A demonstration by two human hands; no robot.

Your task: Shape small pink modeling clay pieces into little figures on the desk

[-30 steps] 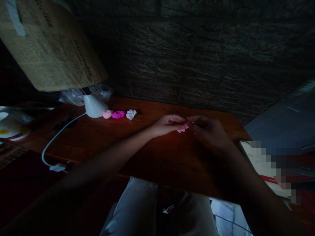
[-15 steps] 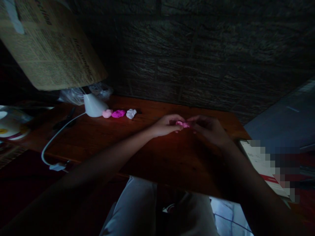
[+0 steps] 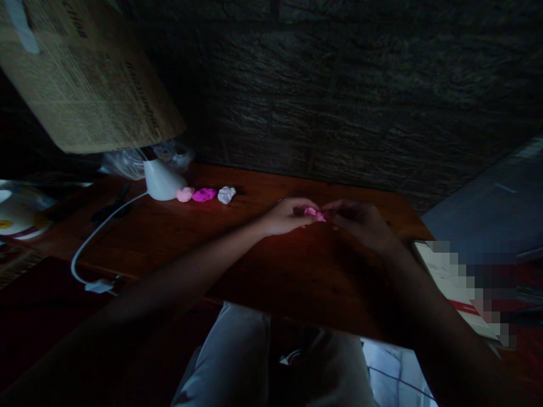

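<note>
A small piece of pink modelling clay (image 3: 314, 213) is pinched between my two hands, above the wooden table (image 3: 271, 271). My left hand (image 3: 288, 217) is closed on its left side, thumb in front. Fingertips of my right hand (image 3: 356, 220) grip its right end. Some of the clay is hidden behind the fingers. Off to the left, three lumps lie in a row: light pink clay (image 3: 185, 195), magenta clay (image 3: 204, 195) and whitish clay (image 3: 226, 195).
A lamp with a white base (image 3: 161, 181) and newsprint shade (image 3: 106, 85) stands at the back left, its white cable (image 3: 78, 249) running to the front edge. A plastic bag (image 3: 123, 164) lies behind it. White container (image 3: 21, 215) far left; printed box (image 3: 445, 288) at right. Dark brick wall behind.
The pink clay between my fingers has shifted slightly in shape. Both hands stay in nearly the same place, and the lumps beside the lamp have not moved.
</note>
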